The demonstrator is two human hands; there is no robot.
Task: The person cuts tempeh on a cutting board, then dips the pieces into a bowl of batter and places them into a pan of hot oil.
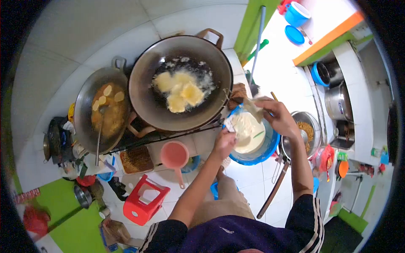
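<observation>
A blue basin (273,141) of pale, creamy batter (251,139) with a green strip on it is in front of me, right of the stove. My left hand (225,144) is closed on a crumpled whitish plastic packet (230,123) at the basin's left side. Over the far right rim, my right hand (277,116) pinches a flat, pale brownish piece (254,109), blurred; I cannot tell what it is. Beyond my left hand, a large wok (141,90) holds several yellow fried pieces (180,90) in bubbling oil.
Left of the wok stands a second pan (80,111) with brown liquid, pale slices and a ladle (100,135). A pink dipper (174,154) and a red stool (145,200) are nearer me. On the right, a strainer (310,116) holds small brown bits beside a long wooden handle (274,189).
</observation>
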